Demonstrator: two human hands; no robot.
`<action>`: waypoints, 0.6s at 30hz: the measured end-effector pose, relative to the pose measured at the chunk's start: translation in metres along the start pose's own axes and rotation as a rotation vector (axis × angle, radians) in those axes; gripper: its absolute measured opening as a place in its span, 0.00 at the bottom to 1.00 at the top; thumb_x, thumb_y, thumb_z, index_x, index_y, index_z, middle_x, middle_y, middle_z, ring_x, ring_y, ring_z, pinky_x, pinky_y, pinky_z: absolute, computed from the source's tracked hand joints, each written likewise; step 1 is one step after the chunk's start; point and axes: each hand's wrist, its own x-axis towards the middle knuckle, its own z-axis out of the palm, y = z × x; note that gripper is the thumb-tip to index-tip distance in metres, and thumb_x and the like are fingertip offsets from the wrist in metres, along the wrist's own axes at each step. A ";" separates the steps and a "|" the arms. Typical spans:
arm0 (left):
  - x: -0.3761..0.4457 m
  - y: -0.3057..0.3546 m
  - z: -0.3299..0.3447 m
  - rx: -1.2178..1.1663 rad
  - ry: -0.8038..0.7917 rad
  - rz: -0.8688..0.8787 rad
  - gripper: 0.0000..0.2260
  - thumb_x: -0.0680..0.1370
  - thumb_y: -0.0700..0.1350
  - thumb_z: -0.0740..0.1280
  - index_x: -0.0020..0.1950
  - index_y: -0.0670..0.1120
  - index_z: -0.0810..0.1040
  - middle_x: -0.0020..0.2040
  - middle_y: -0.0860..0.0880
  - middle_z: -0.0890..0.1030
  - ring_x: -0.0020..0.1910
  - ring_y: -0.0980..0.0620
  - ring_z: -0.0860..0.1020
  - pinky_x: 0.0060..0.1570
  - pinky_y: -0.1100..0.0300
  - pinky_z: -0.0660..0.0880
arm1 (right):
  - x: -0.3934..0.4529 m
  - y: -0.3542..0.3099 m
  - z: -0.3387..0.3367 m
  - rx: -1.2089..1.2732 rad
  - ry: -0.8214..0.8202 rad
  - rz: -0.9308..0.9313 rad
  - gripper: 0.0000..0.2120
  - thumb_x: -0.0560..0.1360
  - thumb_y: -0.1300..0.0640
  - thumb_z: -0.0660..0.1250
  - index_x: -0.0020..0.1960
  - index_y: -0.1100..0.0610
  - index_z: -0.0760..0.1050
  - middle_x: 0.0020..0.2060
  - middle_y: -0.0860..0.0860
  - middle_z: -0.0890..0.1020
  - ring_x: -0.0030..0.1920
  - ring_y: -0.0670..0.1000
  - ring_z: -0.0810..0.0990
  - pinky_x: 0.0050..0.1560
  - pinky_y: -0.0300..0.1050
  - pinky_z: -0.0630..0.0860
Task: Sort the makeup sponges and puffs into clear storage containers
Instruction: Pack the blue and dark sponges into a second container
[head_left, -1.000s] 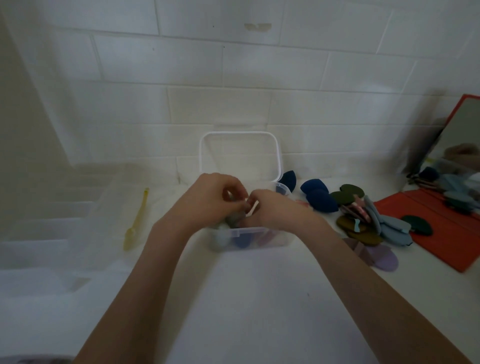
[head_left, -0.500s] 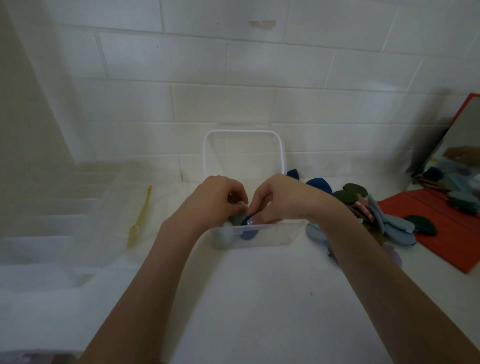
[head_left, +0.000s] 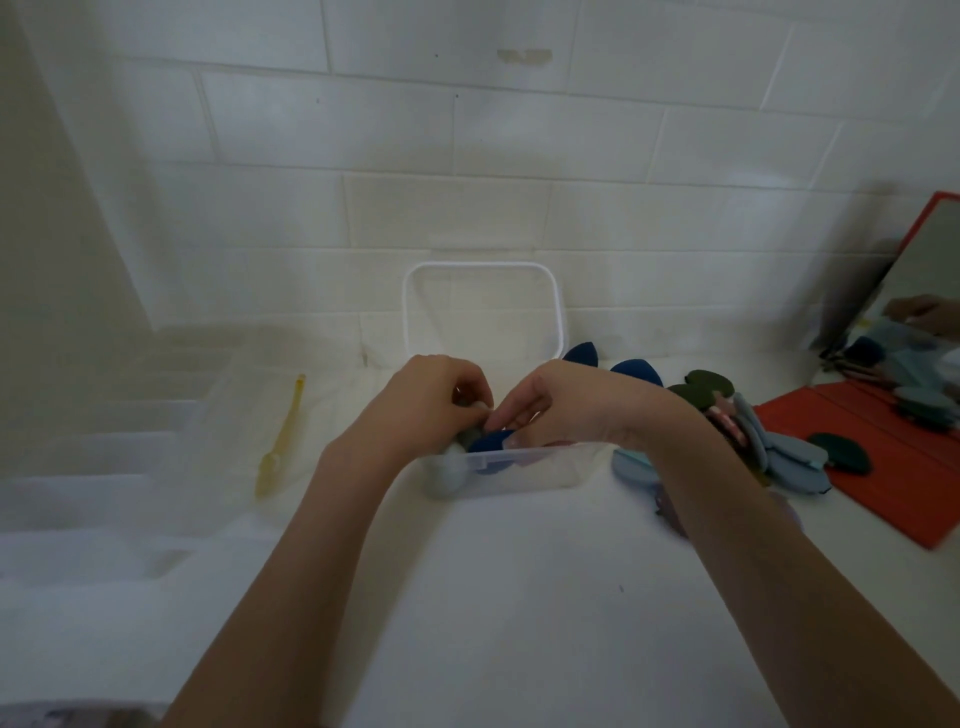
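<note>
While our left hand (head_left: 431, 400) pinched a grey sponge (head_left: 470, 434) and our right hand (head_left: 561, 405) pressed a navy sponge (head_left: 491, 441) into the clear container (head_left: 524, 465) at frame centre, we judged packing underway, with the puffs (head_left: 769, 441) at right apparently next.

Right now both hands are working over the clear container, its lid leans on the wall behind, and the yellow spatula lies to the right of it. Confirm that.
Not quite. The head view shows both hands (left hand, right hand) over the clear container and its lid leaning on the wall, but the yellow spatula lies to the left of it, not the right.
</note>
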 end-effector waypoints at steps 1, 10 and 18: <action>0.000 0.000 0.000 -0.004 0.000 0.002 0.03 0.74 0.42 0.69 0.45 0.48 0.82 0.38 0.55 0.77 0.38 0.57 0.76 0.35 0.69 0.67 | 0.001 0.000 0.001 -0.016 0.014 0.005 0.10 0.72 0.59 0.71 0.52 0.50 0.82 0.37 0.47 0.82 0.37 0.47 0.78 0.35 0.32 0.73; 0.000 -0.002 -0.001 -0.032 -0.008 -0.006 0.02 0.73 0.43 0.70 0.45 0.49 0.82 0.34 0.59 0.75 0.32 0.61 0.73 0.27 0.73 0.64 | 0.005 -0.001 0.005 -0.056 0.056 -0.015 0.09 0.69 0.64 0.73 0.46 0.52 0.82 0.44 0.51 0.83 0.31 0.43 0.77 0.29 0.29 0.71; 0.000 -0.001 -0.001 -0.079 -0.025 -0.039 0.03 0.74 0.44 0.71 0.46 0.48 0.82 0.39 0.56 0.79 0.35 0.61 0.75 0.28 0.71 0.67 | -0.005 0.001 -0.008 -0.130 -0.089 0.023 0.14 0.72 0.57 0.67 0.54 0.43 0.82 0.33 0.45 0.78 0.34 0.45 0.72 0.37 0.37 0.68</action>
